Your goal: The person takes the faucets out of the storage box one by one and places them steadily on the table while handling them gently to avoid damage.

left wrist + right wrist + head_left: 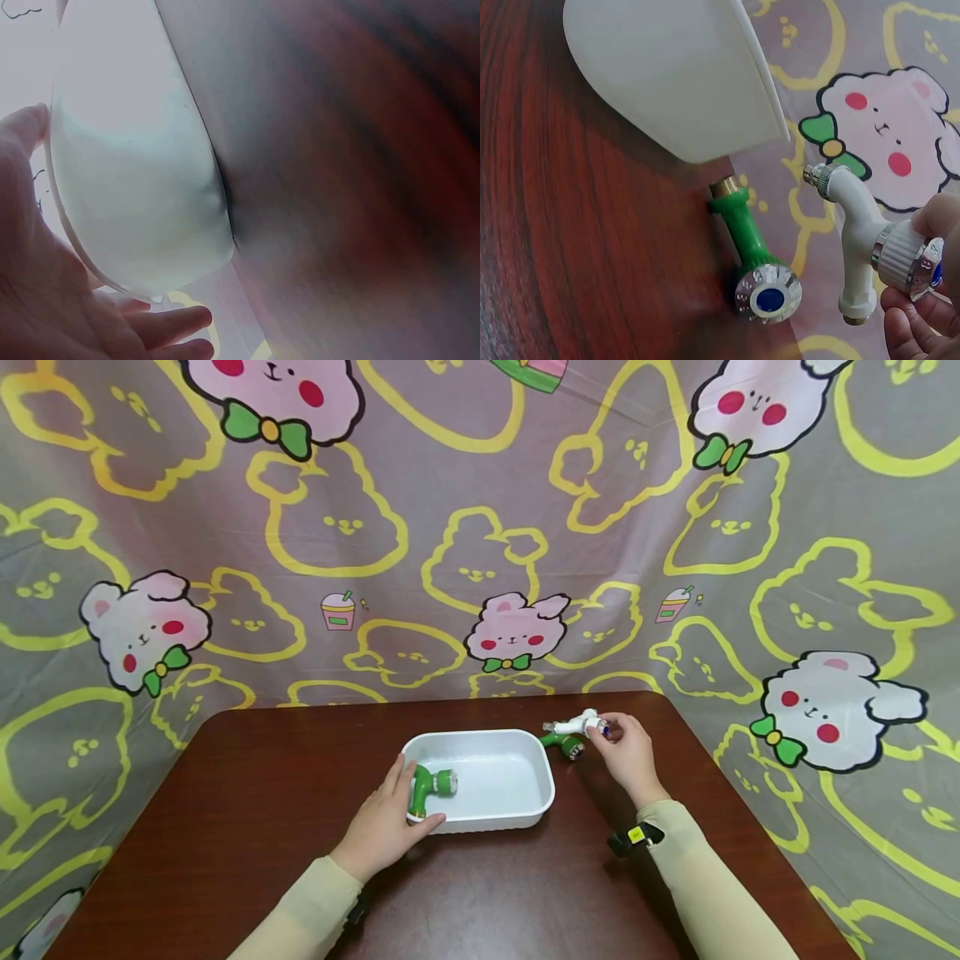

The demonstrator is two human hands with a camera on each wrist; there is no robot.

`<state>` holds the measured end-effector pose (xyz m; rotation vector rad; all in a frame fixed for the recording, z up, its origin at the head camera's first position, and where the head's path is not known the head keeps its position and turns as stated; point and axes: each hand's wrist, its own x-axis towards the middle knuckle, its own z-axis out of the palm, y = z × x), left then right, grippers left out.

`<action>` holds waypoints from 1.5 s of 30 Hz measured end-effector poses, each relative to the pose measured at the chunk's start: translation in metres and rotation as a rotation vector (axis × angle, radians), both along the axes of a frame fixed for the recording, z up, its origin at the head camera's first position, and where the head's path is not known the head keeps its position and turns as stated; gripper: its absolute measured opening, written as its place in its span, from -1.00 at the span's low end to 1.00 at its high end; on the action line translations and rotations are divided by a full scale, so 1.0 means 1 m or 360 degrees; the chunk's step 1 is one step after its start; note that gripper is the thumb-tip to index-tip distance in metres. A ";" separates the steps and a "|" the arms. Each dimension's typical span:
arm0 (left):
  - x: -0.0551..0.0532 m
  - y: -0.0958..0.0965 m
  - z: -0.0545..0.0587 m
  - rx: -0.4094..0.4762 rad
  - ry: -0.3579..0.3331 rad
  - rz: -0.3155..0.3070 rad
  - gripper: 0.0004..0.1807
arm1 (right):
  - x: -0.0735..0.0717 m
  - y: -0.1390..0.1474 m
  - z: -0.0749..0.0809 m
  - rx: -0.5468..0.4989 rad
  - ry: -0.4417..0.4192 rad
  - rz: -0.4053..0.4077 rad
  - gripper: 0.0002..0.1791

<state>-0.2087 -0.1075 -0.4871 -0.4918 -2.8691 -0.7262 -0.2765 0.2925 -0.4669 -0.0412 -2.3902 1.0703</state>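
My right hand [630,760] pinches a white faucet [859,240] by its round clear knob, holding it above the table at the right. Below it, a green faucet [746,240] with a clear, blue-centred knob lies on the table beside the basin. The white plastic basin [510,822] stands mid-table, and another green faucet [423,789] rests inside at its left end. My left hand [382,827] touches the basin's left end, thumb at the front rim and straight fingers along the side. In the left wrist view the basin's outer wall [142,187] fills the middle.
The dark reddish-brown wooden table [262,818] carries the basin. A patterned cloth [450,527] with rabbit faces hangs behind the table and along both sides. Each sleeved wrist wears a dark strap, the right one with a yellow mark [637,835].
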 end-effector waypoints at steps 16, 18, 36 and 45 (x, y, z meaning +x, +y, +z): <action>0.000 0.000 0.000 0.0001 -0.0001 0.0002 0.05 | -0.010 0.020 -0.009 -0.0004 -0.0090 -0.0115 -0.61; 0.000 0.000 0.000 0.0001 -0.0002 0.0003 0.05 | -0.011 0.022 -0.009 -0.0007 -0.0100 -0.0124 -0.60; -0.001 0.000 -0.001 -0.0003 -0.0026 0.0004 0.08 | -0.022 0.044 -0.025 -0.0018 -0.0173 -0.0210 -0.58; -0.001 0.000 -0.001 -0.0003 -0.0016 0.0007 0.07 | -0.024 0.049 -0.030 0.0003 -0.0198 -0.0243 -0.56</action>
